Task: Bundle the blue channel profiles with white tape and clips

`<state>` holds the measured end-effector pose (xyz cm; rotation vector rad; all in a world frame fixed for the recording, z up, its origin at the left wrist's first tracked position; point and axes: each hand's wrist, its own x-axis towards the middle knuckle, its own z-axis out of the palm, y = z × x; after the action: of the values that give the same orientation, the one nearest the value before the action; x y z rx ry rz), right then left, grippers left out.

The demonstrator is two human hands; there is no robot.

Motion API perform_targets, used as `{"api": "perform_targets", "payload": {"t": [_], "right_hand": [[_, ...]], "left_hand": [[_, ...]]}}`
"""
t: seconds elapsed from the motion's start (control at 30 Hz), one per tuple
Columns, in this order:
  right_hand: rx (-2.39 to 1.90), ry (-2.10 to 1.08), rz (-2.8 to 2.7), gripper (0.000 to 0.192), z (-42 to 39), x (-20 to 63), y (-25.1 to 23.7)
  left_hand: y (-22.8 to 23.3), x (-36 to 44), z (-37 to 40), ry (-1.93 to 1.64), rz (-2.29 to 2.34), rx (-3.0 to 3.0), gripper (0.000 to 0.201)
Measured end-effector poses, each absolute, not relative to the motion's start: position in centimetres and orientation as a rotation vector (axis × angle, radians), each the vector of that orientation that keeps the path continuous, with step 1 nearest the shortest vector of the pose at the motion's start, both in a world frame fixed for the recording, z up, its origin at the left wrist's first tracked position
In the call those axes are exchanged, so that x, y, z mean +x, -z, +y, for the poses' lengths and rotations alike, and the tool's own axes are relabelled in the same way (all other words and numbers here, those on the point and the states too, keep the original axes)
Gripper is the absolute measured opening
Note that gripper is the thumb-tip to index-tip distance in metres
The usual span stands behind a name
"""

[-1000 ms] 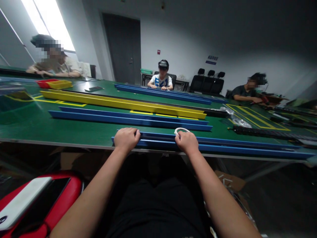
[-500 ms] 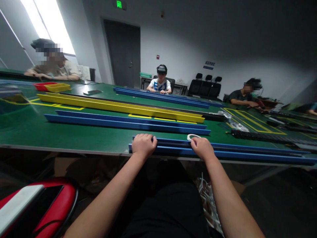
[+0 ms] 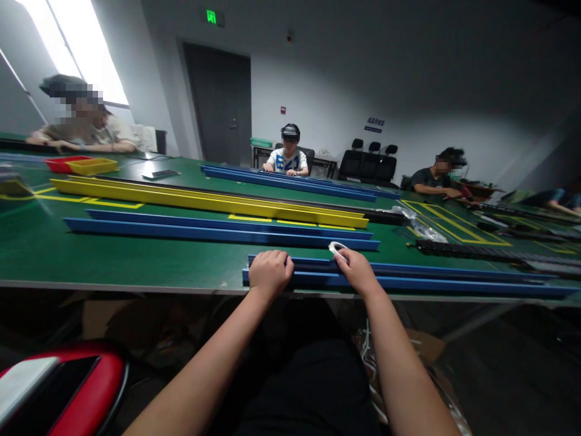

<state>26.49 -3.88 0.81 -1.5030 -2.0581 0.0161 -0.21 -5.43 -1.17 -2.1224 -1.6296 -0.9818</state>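
1. On my remote feed, my right hand [image 3: 356, 272] has its fingers pinching a white ring [image 3: 334, 246], which juts out beyond their tips.
2. My left hand's [image 3: 271, 272] fingers curl over the near blue channel [image 3: 431, 285]; their grip beneath I cannot tell.
3. Inside that channel, a dark strip [image 3: 431, 274] runs rightward past my right fingers.
4. Beyond my left fingers lies a second blue channel [image 3: 218, 233], then a yellow channel [image 3: 204, 204].
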Motion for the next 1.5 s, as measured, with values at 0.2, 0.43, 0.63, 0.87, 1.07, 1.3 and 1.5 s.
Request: {"api": "perform_targets", "payload": {"t": [0.2,0.43,0.63,0.87,1.07,1.3,1.5], "right_hand": [[-1.361,0.095,-2.058,0.034,-5.3,22.3,0.8],[-1.371,0.055,-1.798,0.036,-5.7,21.3,1.1],[-1.503,0.313,-1.802,0.025,-5.5,19.7,2.0],[-1.361,0.361,-1.767,0.021,-5.5,19.7,3.1],[-1.180,0.210,-1.720,0.023,-5.9,20.3,3.4],[-1.195,0.176,-1.754,0.026,-6.2,20.4,3.2],[-1.251,0.144,-1.778,0.029,-6.4,20.2,3.0]], "left_hand": [[1.4,-0.4,-5.4,1.040,-1.618,-2.154,0.031],[1.5,-0.4,-5.2,1.053,-1.600,-2.174,0.029],[1.7,-0.4,-5.2,0.984,-1.572,-2.169,0.029],[1.8,-0.6,-5.4,1.058,-1.520,-2.214,0.026],[1.4,-0.8,-5.7,1.169,-1.430,-2.332,0.030],[0.5,0.5,-5.8,1.259,-1.478,-2.490,0.031],[-0.3,0.5,-5.3,1.438,-1.593,-2.639,0.030]]}}
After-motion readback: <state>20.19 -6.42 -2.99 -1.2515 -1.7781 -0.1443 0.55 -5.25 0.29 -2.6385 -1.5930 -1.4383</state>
